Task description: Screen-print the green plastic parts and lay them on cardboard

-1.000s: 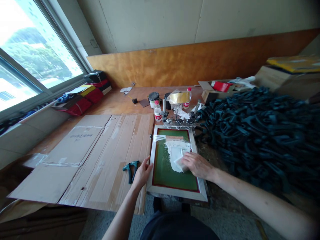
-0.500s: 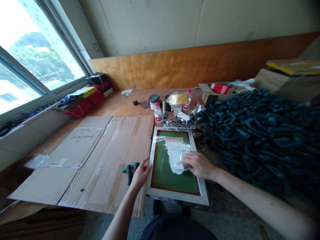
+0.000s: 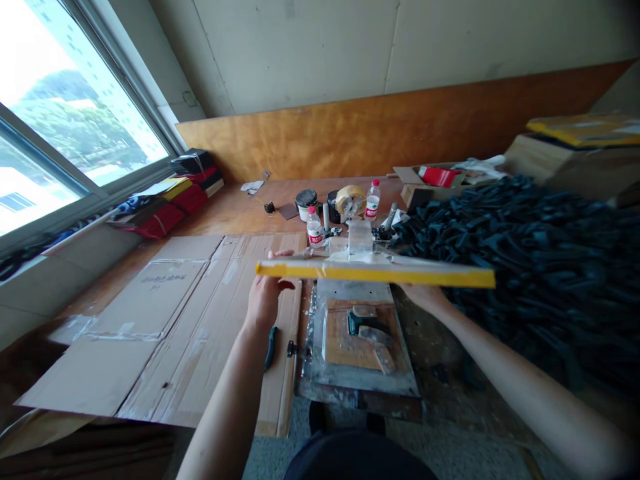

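A screen-printing frame [image 3: 375,273] is lifted on the clamps at its back, and I see it nearly edge-on with its yellow-taped front edge towards me. My left hand [image 3: 266,297] grips the frame's left end, fingers over the top and thumb below. My right hand [image 3: 423,293] is at the right part of the frame; its fingers are hidden by that edge. Under the frame a dark teal handle-shaped plastic part [image 3: 367,325] lies on a wooden block [image 3: 337,333] on the metal base plate [image 3: 320,380]. A second such part [image 3: 271,348] lies near my left forearm.
Flattened cardboard [image 3: 175,333] covers the left of the table. A large heap of dark teal parts [image 3: 500,267] fills the right. Behind the frame stand two bottles [image 3: 371,201], a lidded tub [image 3: 306,203] and a tape roll [image 3: 350,202].
The frame has swung up from lying flat, uncovering the base plate and the teal part. Both hands have moved forward and up with it. The white ink on the mesh is out of sight.
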A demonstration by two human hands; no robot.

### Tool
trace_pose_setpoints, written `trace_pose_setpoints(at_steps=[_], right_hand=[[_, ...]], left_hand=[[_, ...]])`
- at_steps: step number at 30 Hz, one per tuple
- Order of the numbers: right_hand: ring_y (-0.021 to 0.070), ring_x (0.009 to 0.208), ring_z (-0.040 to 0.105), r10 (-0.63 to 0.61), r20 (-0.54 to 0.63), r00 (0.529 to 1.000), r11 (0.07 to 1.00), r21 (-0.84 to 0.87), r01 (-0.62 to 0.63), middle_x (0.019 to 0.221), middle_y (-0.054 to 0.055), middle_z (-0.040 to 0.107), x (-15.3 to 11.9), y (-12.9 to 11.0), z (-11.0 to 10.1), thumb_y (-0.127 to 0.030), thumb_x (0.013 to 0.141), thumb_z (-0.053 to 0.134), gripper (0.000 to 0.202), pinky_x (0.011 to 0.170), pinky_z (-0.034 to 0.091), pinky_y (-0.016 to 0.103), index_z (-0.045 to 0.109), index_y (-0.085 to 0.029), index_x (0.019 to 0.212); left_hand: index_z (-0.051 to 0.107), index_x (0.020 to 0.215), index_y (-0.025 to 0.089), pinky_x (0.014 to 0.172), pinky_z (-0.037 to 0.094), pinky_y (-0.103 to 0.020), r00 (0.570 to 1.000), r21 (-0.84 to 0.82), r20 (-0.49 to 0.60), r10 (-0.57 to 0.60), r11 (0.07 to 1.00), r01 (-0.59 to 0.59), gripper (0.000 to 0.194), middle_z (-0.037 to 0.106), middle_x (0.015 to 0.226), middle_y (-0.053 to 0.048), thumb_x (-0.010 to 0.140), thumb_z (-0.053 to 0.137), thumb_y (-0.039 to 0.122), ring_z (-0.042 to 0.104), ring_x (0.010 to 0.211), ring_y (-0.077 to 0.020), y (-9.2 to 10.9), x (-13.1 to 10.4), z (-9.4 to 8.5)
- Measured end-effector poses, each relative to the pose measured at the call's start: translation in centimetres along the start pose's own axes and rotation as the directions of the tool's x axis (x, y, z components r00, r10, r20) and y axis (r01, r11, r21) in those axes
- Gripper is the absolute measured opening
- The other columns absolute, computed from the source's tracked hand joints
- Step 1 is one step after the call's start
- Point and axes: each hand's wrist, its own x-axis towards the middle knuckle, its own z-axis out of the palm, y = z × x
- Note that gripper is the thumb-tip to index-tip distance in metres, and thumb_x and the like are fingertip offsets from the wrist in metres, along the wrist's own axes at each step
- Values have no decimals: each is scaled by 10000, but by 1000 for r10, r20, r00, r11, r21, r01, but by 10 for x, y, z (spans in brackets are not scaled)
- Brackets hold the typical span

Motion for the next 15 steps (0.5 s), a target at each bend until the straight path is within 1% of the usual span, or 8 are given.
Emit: trace_pose_setpoints(at_steps=[3,5,7,9,10,12,14,15], right_hand=[[204,772,597,-55,175,983,996,-55,65,809,56,624,-41,-3,36,-460,870,532,308,686,446,294,609,-192,739],[224,879,589,-52,255,966,988,-126,87,887,75,622,-60,-15,53,-386,850,607,226,757,428,303,587,-185,749],[220,870,595,5,278,961,984,-174,45,872,81,625,-71,-32,61,-283,873,598,141,750,416,292,565,-178,785],[200,798,603,83,245,966,983,-178,-40,827,74,626,-79,-55,64,-241,930,514,109,699,410,277,550,-170,856],[198,782,600,99,201,975,984,-165,-66,824,73,624,-84,-69,65,-241,951,476,118,688,410,278,543,-168,888],[206,823,586,28,105,994,993,-114,-16,867,79,617,-97,-97,68,-246,959,461,113,721,418,293,532,-168,917],[208,874,563,-195,89,977,980,-36,198,908,68,608,-109,-120,70,-240,940,501,78,786,418,312,534,-178,906],[202,887,554,-315,115,942,948,4,317,913,53,606,-113,-124,69,-242,933,515,69,810,416,316,541,-186,901]], left_hand=[[640,983,152,581,469,-223,999,-25,16,35,999,-34,526,698,858,-88,839,451,621,639,817,-175,18,22,18],[610,1056,180,598,479,-221,998,-66,-19,59,996,-60,517,701,908,-79,839,457,624,641,830,-164,17,21,25],[579,1115,197,593,480,-219,995,-93,-91,26,995,-35,511,703,907,-66,824,504,610,644,792,-154,1,0,31],[599,1074,160,540,464,-223,982,-65,-31,-187,981,185,544,706,844,-84,782,562,618,644,699,-163,-30,-37,38],[624,1017,128,510,455,-232,925,-3,89,-368,929,370,576,707,814,-111,753,582,638,644,662,-179,-49,-59,41],[628,1057,148,521,478,-265,732,69,246,-635,765,640,614,712,925,-145,723,601,662,676,781,-243,-86,-100,48],[624,1016,172,586,508,-289,689,-48,226,-689,699,714,565,707,950,-122,730,592,657,674,873,-252,-114,-127,47],[617,971,174,593,508,-287,699,-112,161,-696,691,714,531,707,905,-103,726,602,644,677,849,-240,-124,-133,41]])
